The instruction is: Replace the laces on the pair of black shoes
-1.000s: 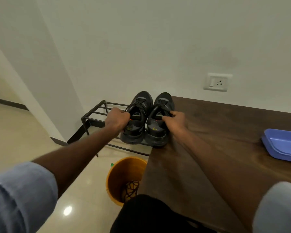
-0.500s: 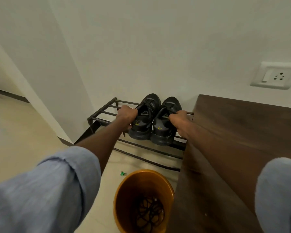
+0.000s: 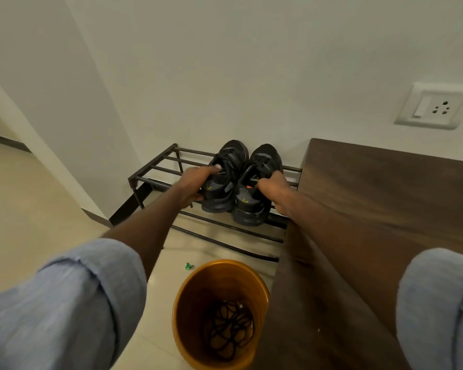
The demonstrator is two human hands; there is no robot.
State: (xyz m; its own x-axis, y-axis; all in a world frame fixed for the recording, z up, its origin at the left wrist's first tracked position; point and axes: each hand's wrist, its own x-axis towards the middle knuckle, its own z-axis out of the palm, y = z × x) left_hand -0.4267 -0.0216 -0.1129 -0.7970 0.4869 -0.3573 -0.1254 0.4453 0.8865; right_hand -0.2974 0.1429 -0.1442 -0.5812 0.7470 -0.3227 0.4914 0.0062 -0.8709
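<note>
Two black shoes stand side by side, toes toward the wall, on a dark metal shoe rack (image 3: 155, 166). My left hand (image 3: 195, 182) grips the collar of the left black shoe (image 3: 226, 169), thumb inside the opening. My right hand (image 3: 274, 188) grips the heel collar of the right black shoe (image 3: 254, 204). Both shoes have black laces on top. A tangle of black laces (image 3: 229, 332) lies in the bottom of an orange bin (image 3: 187, 297) on the floor below.
A dark wooden table (image 3: 372, 209) stands right of the rack, against the white wall. A wall socket (image 3: 433, 109) sits above it. A small green scrap (image 3: 189, 266) lies on the tiled floor beside the bin.
Both hands have carried the pair of shoes left, off the table's corner and onto the shoe rack. The view has tilted down and moved closer, bringing the orange bin nearer.
</note>
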